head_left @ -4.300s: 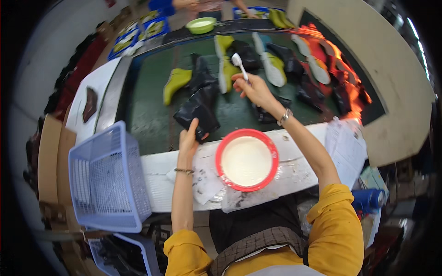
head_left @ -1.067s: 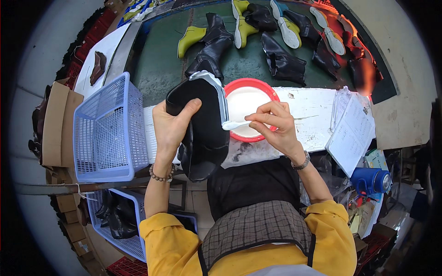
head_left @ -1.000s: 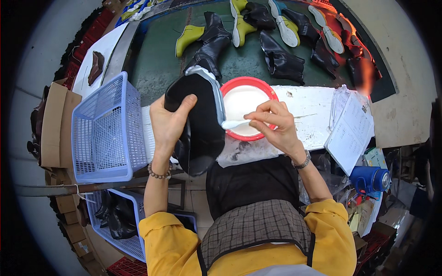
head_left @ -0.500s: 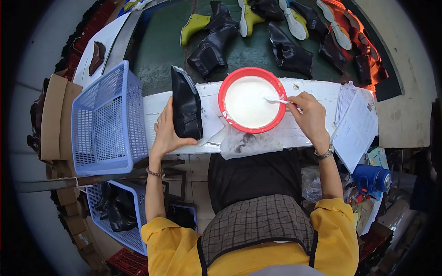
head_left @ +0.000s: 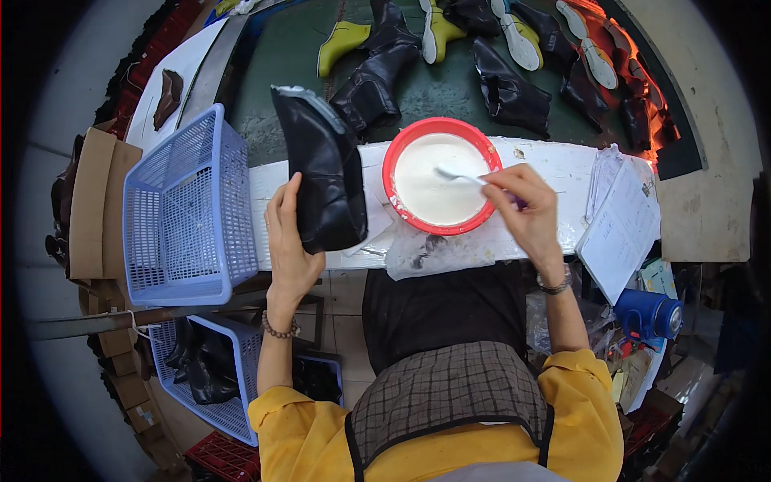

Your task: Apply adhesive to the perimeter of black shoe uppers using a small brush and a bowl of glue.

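Observation:
A black leather boot upper (head_left: 320,173) is gripped in my left hand (head_left: 291,233) above the white tabletop, its pale-edged end tilted away to the far left. The fingers lie along its left side and part of the hand is hidden behind it. Between the fingers of my right hand (head_left: 526,207) is a small white brush (head_left: 458,175), its tip over the white paste (head_left: 430,197). The paste fills a red round bowl (head_left: 390,178) that stands to the right of the boot upper. Whether the brush tip touches the paste, I cannot tell.
Several black boot uppers (head_left: 514,88) and yellow-green lined pieces (head_left: 341,44) lie on the dark green surface (head_left: 273,60) beyond. A blue plastic basket (head_left: 173,229) stands at left, another holding black pieces (head_left: 210,365) below. Papers (head_left: 618,229) and a blue flask (head_left: 649,312) are at right.
My left hand has lifted and tilted the boot upper, turning it so more of its side shows. My right hand has drawn the brush left and slightly up, over the paste.

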